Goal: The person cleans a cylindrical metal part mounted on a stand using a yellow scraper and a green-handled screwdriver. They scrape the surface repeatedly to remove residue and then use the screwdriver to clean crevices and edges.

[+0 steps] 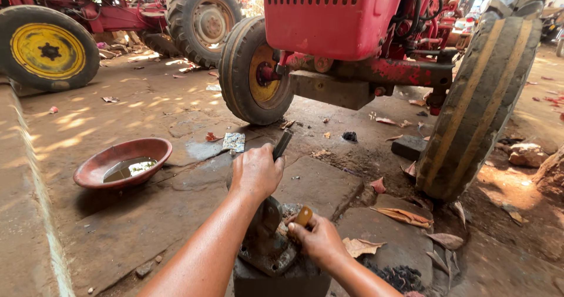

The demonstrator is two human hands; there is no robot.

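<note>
Two hands work a greasy metal part (pixel 267 238) at six o'clock: left hand (pixel 255 170) fisted around a dark tool (pixel 282 145), right hand (pixel 317 238) pinching an orange-handled tool (pixel 304 215); red bowl (pixel 123 163) at nine o'clock.

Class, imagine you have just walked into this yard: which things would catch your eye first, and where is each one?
The red tractor fills the top centre, its front wheels with yellow hubs raised over the oily ground. Low in the middle, the left hand grips a dark tool handle above a greasy metal part, while the right hand holds an amber-handled tool. At left sits a reddish bowl of dark liquid.
</note>
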